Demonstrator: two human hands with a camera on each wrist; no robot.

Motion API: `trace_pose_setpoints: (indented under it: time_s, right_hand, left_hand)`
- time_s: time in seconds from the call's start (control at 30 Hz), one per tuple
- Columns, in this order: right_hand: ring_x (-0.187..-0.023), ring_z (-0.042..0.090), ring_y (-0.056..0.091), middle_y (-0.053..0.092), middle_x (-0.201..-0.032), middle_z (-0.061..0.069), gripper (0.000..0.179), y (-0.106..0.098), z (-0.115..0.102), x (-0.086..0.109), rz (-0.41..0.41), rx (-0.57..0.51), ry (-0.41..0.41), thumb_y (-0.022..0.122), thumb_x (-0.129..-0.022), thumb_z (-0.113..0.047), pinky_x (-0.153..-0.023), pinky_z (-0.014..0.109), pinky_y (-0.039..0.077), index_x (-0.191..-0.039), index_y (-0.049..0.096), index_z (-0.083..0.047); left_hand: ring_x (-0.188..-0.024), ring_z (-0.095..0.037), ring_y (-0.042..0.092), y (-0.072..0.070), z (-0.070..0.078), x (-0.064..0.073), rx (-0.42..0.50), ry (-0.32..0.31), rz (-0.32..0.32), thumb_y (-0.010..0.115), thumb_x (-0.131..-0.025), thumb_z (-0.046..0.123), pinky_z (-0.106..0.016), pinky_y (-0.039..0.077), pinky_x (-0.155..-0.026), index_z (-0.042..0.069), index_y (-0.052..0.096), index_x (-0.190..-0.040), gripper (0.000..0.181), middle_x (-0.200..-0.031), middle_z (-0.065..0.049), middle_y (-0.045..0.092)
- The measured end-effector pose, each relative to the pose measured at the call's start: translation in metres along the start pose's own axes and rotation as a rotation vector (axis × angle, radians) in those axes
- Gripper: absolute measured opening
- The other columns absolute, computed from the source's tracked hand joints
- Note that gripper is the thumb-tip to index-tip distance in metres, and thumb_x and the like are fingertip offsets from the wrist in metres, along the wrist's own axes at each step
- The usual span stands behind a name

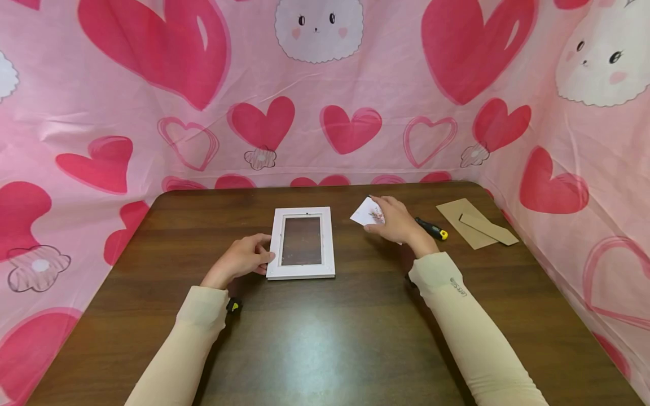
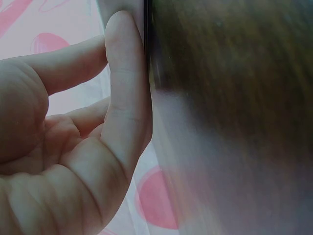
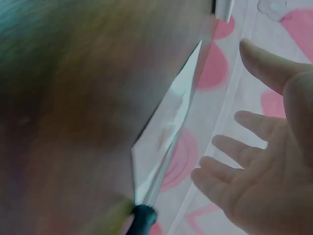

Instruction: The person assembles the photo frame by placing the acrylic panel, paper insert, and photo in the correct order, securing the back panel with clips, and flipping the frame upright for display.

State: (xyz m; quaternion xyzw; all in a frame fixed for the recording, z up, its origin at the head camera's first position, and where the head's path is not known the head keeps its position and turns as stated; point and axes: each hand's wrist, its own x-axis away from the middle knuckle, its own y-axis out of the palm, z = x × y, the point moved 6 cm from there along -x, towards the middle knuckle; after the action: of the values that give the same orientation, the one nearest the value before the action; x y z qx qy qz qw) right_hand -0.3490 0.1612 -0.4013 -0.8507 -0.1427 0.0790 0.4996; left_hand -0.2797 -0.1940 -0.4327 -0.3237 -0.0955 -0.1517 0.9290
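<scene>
A white picture frame (image 1: 301, 273) lies on the table with a clear pane in its opening. My left hand (image 1: 245, 258) pinches the frame's left edge near the lower corner; in the left wrist view the fingers (image 2: 124, 73) meet that edge. Over a white card (image 1: 367, 213) with a small printed picture is my right hand (image 1: 393, 221). The right wrist view shows the fingers (image 3: 225, 169) spread loosely, apart from the card and holding nothing. A black and yellow screwdriver (image 1: 431, 228) lies just right of this hand.
At the right of the brown table (image 1: 304, 338) lies a tan backing board (image 1: 459, 211) with a stand leg (image 1: 490, 230) across it. Pink heart-patterned cloth (image 1: 304, 84) hangs behind the table and along both sides.
</scene>
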Motion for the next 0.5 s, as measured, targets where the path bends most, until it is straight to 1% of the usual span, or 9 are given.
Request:
trace_pose_setpoints:
  time_s: [0.07,0.17,0.33,0.5]
  right_hand:
    - [-0.155,0.053,0.019,0.023,-0.168,0.032,0.091,0.004,0.008,0.003,-0.034,0.007,0.026,0.076,-0.097,-0.034,-0.125,0.069,0.021,-0.166,0.028,0.000]
    - [-0.157,0.054,0.013,0.016,-0.171,0.033,0.093,0.011,0.017,0.006,-0.081,0.047,0.058,0.074,-0.098,-0.039,-0.125,0.071,0.017,-0.166,0.024,0.001]
    - [-0.158,0.054,0.010,0.013,-0.171,0.033,0.096,0.016,0.023,0.009,-0.130,0.085,0.085,0.071,-0.098,-0.047,-0.125,0.073,0.014,-0.166,0.024,0.001]
    - [-0.157,0.056,0.010,0.012,-0.171,0.034,0.097,0.015,0.024,0.012,-0.150,0.097,0.096,0.071,-0.098,-0.047,-0.126,0.071,0.013,-0.166,0.023,0.002]
  left_hand:
    - [-0.073,-0.020,0.071,0.000,-0.001,0.000,-0.001,-0.003,-0.001,0.072,-0.102,0.012,-0.035,0.066,-0.075,-0.002,0.048,-0.154,0.059,-0.097,-0.017,0.064]
    - [-0.073,-0.020,0.071,0.000,-0.001,0.000,0.007,-0.006,-0.001,0.072,-0.102,0.012,-0.036,0.066,-0.075,-0.002,0.048,-0.154,0.059,-0.097,-0.017,0.064]
    - [-0.074,-0.021,0.071,0.001,-0.001,0.000,0.017,-0.001,-0.007,0.072,-0.102,0.012,-0.036,0.066,-0.075,-0.002,0.048,-0.154,0.059,-0.097,-0.017,0.065]
    - [-0.075,-0.021,0.071,0.001,0.000,0.000,0.016,0.004,-0.006,0.072,-0.102,0.012,-0.036,0.066,-0.075,-0.003,0.048,-0.154,0.059,-0.096,-0.017,0.064]
